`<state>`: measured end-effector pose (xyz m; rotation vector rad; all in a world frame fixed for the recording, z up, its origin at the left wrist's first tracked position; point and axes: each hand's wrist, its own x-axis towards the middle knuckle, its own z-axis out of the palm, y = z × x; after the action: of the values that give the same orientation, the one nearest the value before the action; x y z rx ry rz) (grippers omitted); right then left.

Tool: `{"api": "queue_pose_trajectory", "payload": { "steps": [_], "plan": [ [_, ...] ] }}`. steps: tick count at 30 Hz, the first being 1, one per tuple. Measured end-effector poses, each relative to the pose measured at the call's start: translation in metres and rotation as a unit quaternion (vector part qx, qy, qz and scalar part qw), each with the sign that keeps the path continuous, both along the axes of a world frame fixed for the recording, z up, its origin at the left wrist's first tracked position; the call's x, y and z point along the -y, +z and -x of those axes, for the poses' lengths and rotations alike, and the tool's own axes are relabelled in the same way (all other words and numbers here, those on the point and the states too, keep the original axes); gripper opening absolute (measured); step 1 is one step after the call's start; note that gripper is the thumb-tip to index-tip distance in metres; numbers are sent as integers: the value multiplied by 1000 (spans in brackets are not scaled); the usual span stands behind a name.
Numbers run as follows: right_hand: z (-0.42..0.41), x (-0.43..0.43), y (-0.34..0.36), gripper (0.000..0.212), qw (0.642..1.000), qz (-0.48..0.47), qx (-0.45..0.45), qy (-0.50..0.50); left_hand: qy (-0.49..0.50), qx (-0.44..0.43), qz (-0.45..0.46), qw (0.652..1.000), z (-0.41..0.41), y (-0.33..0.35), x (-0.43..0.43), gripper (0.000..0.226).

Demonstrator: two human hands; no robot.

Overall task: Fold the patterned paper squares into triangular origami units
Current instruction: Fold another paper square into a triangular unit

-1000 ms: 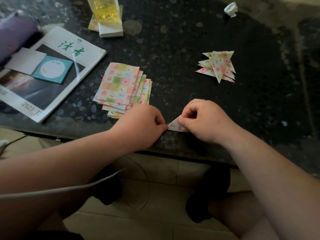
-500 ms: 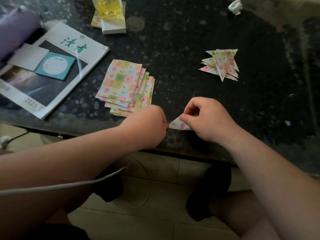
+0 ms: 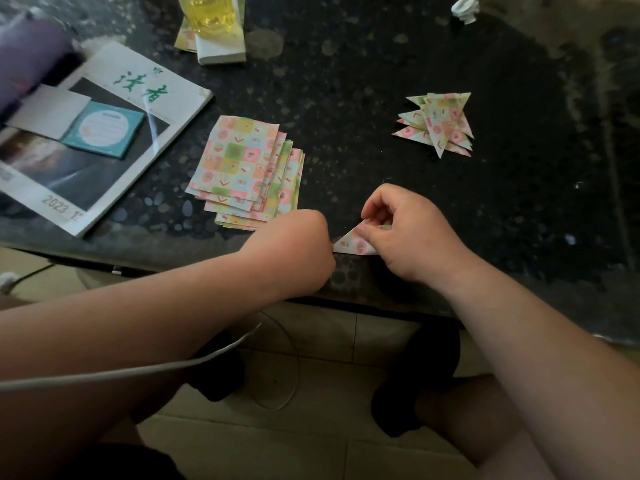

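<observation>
Triangles (image 3: 437, 124) are lying done, squares (image 3: 246, 171) are waiting, and my left hand (image 3: 294, 244) and right hand (image 3: 408, 233) are pinching one half-folded paper (image 3: 353, 243).

dark speckled stone table (image 3: 346, 91): carries everything; 6 o'clock is the person's edge
small half-folded patterned paper triangle (image 3: 351, 243): 6 o'clock, between left hand (image 3: 294, 244) and right hand (image 3: 408, 233), both touching it
stack of patterned paper squares (image 3: 242, 164): 8 o'clock, just behind the left hand
pile of folded patterned paper triangles (image 3: 440, 123): 3 o'clock
white-covered magazine (image 3: 166, 98): 9 o'clock, under a square teal notepad (image 3: 104, 128)
</observation>
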<state>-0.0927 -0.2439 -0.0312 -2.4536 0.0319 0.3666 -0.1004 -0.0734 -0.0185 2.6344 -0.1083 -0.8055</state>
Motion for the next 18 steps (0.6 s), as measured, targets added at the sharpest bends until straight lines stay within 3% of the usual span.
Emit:
{"api": "queue_pose_trajectory", "payload": {
  "steps": [8,11,15,18],
  "plan": [
    [0,0,-1,11,1000,-7,6,-9,-6,3,-16,1000,1,6,2,10],
    [0,0,-1,10,1000,-9,6,-10,-56,77,-50,994,7,8,1,5],
    [-1,1,0,10,1000,-20,2,-4,-227,259,-52,937,33,2,2,26],
    [-1,0,-1,10,1000,-16,7,1,-292,247,-97,919,53,-4,3,74]
  ]
}}
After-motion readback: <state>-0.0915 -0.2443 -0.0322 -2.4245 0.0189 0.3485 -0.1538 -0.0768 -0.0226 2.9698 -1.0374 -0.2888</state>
